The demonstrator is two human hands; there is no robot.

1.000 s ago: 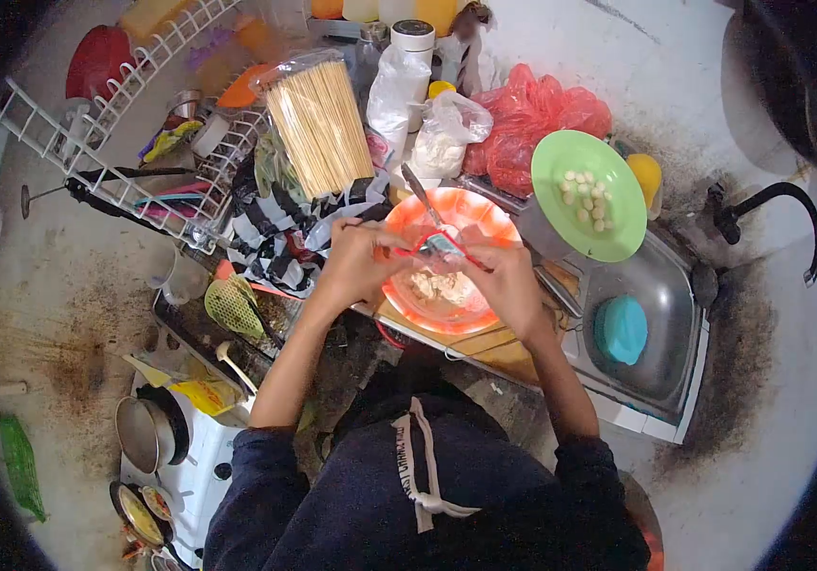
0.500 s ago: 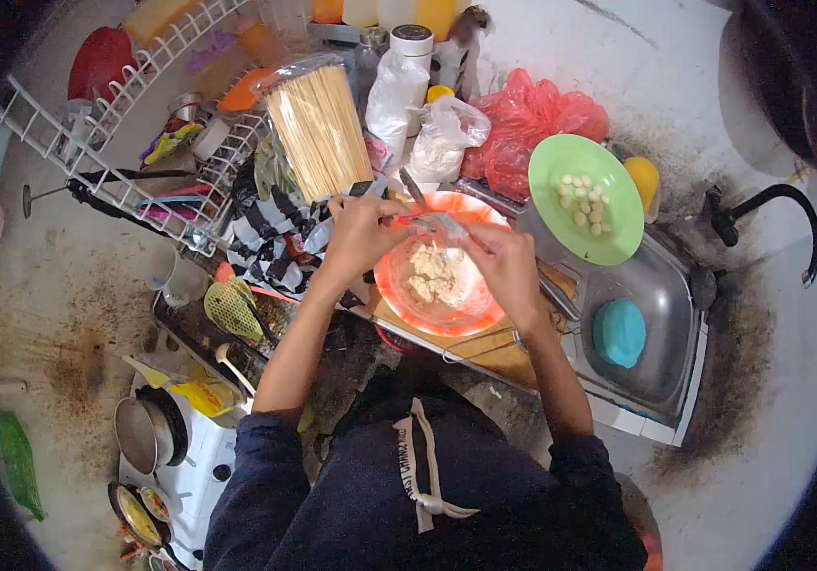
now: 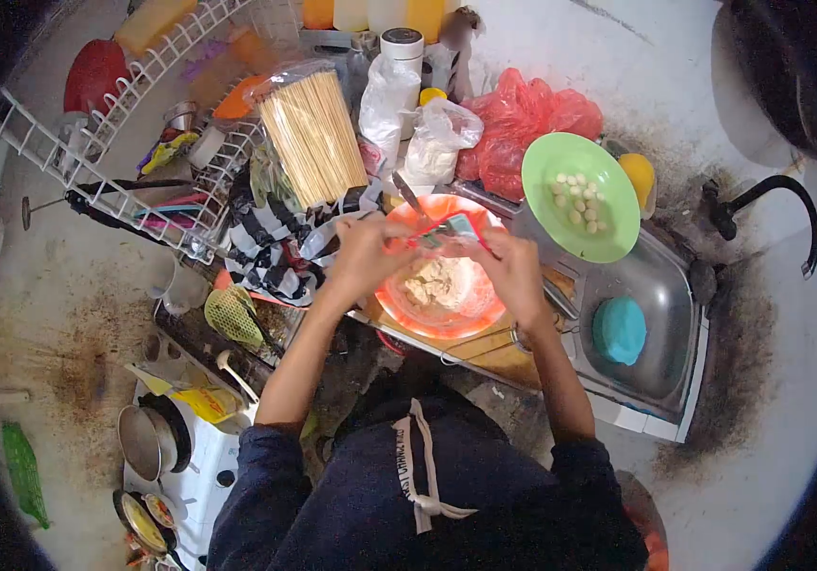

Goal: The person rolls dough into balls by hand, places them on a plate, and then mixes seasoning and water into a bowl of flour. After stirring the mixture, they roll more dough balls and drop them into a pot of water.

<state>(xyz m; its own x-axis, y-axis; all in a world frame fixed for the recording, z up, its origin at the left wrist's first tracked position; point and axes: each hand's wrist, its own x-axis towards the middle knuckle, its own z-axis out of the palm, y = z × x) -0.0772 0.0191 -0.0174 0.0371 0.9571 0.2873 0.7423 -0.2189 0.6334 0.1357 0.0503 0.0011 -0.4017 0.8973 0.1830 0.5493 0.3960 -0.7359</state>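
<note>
Left hand (image 3: 368, 255) and right hand (image 3: 515, 276) pinch opposite ends of a small red-edged clear plastic packet (image 3: 453, 228) between closed fingers, above a round orange-and-white bowl (image 3: 405, 312); keeping it low and steady should limit spills. Lettering on the pale cloth tie (image 3: 424, 504) of the dark garment (image 3: 523, 485) is too blurred to read surely.

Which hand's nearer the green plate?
Right. The right hand is below and left of the green plate in the image, apart from it. The left hand is farther off, at the opposite side of the orange-rimmed bowl.
</note>
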